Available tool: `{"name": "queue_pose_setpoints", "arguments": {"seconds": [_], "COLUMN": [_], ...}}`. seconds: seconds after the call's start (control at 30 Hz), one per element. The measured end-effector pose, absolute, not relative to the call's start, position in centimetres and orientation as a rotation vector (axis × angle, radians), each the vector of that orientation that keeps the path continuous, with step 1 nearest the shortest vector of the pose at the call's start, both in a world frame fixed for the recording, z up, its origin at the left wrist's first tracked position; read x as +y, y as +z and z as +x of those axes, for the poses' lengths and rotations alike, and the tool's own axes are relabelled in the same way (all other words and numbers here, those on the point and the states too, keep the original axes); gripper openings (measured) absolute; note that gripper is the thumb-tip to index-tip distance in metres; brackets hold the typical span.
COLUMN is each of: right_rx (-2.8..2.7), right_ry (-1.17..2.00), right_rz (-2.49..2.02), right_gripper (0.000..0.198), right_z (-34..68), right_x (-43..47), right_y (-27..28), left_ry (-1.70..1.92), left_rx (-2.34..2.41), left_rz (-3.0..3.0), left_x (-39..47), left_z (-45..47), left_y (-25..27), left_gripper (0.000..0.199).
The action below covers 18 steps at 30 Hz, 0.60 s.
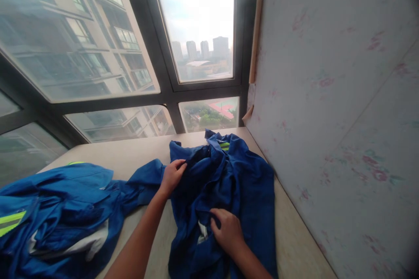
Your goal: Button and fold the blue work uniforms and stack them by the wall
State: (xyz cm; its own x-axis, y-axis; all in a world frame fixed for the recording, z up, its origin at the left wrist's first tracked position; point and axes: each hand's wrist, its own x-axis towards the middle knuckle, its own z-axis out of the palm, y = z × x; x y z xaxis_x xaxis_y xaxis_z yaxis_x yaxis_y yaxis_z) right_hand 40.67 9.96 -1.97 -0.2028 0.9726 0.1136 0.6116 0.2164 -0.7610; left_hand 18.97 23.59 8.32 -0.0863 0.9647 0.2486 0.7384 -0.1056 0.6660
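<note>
A dark blue work garment [255, 192] lies rumpled on the pale window ledge, with a yellow-green reflective strip showing near its far end and a small white patch in its folds. My left hand [172, 177] pinches the cloth at its left edge, thumb and fingers together. Lower down, my right hand [227, 229] grips a fold near the middle, beside the white patch. To the left spreads a second blue work jacket [75, 187] with a reflective band and white lining; its sleeve reaches up to my left hand. Whether this garment is a jacket or trousers I cannot tell.
The pale ledge [147, 231] runs beneath both garments. Dark-framed windows [206, 89] stand at the back and left, with buildings outside. A flower-patterned wall [327, 139] closes off the right side, its covering peeling near the window frame.
</note>
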Motion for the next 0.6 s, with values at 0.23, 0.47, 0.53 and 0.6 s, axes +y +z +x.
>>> {"name": "queue_pose_setpoints", "arguments": {"seconds": [0.23,0.47,0.53,0.6], "right_rx": [-1.897,-1.796,-1.717,-1.637], "right_ry": [0.750,0.841,0.892,0.976], "right_rz": [-1.453,-1.452,-1.423,-1.376], "right_gripper": [0.034,0.031,0.031,0.030], "right_z": [40.7,43.2,44.3,45.6], "right_x": [14.2,17.8,18.4,18.4], "right_y": [-2.2,-1.9,-1.7,-1.6], "left_ry": [1.693,1.091,0.702,0.471], "left_rx": [1.729,1.787,1.762,1.765], "left_rz": [1.790,2.065,2.090,2.135], "left_x": [12.8,2.9,1.1,-0.2], "left_z": [12.0,8.8,9.4,10.2], "left_y": [17.5,15.0,10.5,5.8], "left_gripper": [0.027,0.016,0.017,0.025]}}
